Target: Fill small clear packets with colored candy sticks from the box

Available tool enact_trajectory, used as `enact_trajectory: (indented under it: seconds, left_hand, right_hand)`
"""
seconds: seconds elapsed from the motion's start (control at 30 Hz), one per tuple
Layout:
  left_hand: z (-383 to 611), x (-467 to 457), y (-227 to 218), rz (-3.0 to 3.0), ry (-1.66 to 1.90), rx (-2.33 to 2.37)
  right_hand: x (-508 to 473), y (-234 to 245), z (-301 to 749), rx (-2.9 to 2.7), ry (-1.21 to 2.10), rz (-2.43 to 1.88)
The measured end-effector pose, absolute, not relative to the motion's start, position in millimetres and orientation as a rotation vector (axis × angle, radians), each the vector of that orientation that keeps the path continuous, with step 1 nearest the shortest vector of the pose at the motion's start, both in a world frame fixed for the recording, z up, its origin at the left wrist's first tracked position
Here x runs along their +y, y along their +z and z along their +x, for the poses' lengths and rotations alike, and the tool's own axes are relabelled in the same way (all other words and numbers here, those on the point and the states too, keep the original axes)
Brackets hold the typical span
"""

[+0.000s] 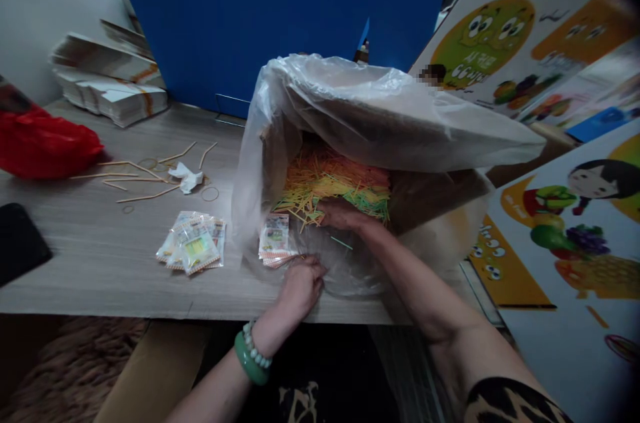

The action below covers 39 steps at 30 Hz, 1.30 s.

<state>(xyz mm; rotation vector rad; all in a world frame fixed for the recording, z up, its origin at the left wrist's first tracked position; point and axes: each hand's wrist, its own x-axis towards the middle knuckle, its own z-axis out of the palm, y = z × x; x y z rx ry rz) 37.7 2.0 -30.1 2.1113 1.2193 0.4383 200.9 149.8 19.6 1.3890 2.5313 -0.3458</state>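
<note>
A cardboard box lined with a clear plastic bag (350, 103) lies tipped on its side on the wooden table (100, 263). Inside is a heap of thin coloured sticks (335, 183) in orange, yellow and green. My right hand (343, 215) reaches into the box mouth, fingers closed on the sticks. My left hand (300, 283), with green and white bracelets on the wrist, rests on the plastic at the box's front, fingers curled against a small printed packet (275, 236). What the left fingers pinch is hidden.
A pile of small printed packets (193, 246) lies left of the box. Loose sticks, rubber bands and crumpled paper (185, 178) sit further back. A red bag (43, 143), a black object (17, 243), stacked flat cartons (110, 80) and printed cartoon cartons (565, 230) surround the table.
</note>
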Motion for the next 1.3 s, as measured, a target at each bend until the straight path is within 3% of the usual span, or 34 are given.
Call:
enact_trajectory:
  seconds: [0.1,0.4,0.47,0.6,0.83,0.97,1.1,1.2,1.3]
  left_hand:
    - [38,2,-30,2.114,0.438,1.216]
    - [38,2,-35,2.095,0.501,1.208]
    - [35,1,-34,2.058,0.532,1.148]
    - [23,-3,-30,1.848,0.630,1.069]
    - [18,8,-15,1.735,1.109,1.369]
    - [46,36,-5,1.904,1.062,1.332]
    - [65,47,-9,1.872,0.935,1.269]
    - [64,43,-15,1.785,1.041,1.347]
    - [60,38,-16,1.704,1.193,1.418]
  right_hand:
    - [156,13,214,2.581,-0.428,1.452]
    - [143,18,221,2.580,-0.645,2.389]
    - [126,12,212,2.691,-0.915,2.461]
    - [87,-23,184,2.653,-1.796,2.322]
    - [53,-61,166,2.565,-2.258,2.284]
    - [52,-63,167,2.682,-2.134,2.288]
    - [49,-58,168,2.708,-1.657,2.424]
    - [44,-50,170,2.769,-1.360,2.363]
    - [41,-48,168,2.781,-1.431,2.382]
